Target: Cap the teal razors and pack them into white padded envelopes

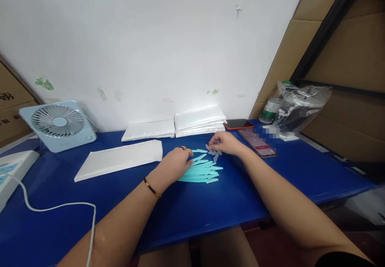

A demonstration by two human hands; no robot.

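Several thin turquoise plastic sticks (202, 172) lie side by side on the blue table (192, 207). My left hand (177, 163), with rings and a bracelet, rests palm down on their left ends, fingers curled over them. My right hand (224, 142) is just behind the sticks, its fingers pinched on small grey caps (214, 153) that lie at the sticks' far end. What exactly sits between those fingertips is too small to make out.
White flat packets lie left of my hands (120, 159) and in stacks by the wall (200, 119). A small fan (58, 125) stands at far left, with a white cable (57, 207) crossing the table. Two phones (257, 142) and a plastic bag (297, 108) sit at right.
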